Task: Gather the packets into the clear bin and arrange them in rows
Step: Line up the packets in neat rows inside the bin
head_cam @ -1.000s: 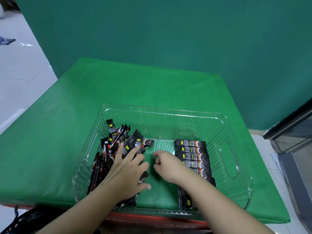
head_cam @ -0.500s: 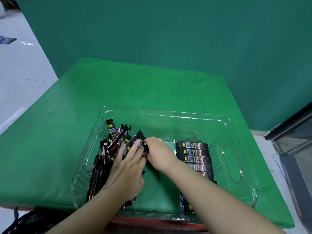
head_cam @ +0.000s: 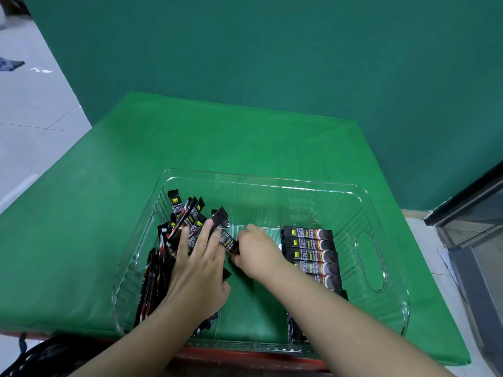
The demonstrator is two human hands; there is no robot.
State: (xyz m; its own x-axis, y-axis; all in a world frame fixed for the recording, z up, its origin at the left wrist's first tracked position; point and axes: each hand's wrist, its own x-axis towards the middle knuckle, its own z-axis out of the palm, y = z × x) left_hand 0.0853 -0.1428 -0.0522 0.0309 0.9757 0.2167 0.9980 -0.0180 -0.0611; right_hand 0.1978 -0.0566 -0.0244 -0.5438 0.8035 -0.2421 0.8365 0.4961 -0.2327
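Observation:
The clear bin (head_cam: pixel 381 270) sits on the green table. A loose heap of black packets (head_cam: pixel 179 216) leans against its left wall. My left hand (head_cam: pixel 200 268) lies flat on that heap, fingers straight and pressing the packets. A neat row of packets (head_cam: pixel 310 247) lies stacked flat on the right side of the bin floor. My right hand (head_cam: pixel 258 251) is in the middle of the bin and pinches the end of one black packet (head_cam: pixel 227 240) that sticks out from under my left fingers.
The green-covered table (head_cam: pixel 217 142) stretches behind the bin up to a green backdrop. A dark cabinet (head_cam: pixel 479 229) stands to the right. Black cables (head_cam: pixel 40 355) lie below the table's near left corner. The bin has handle cut-outs in both side walls.
My right hand moved left from the bin's middle to the heap and took hold of one packet's end. My left hand slid slightly up over the heap.

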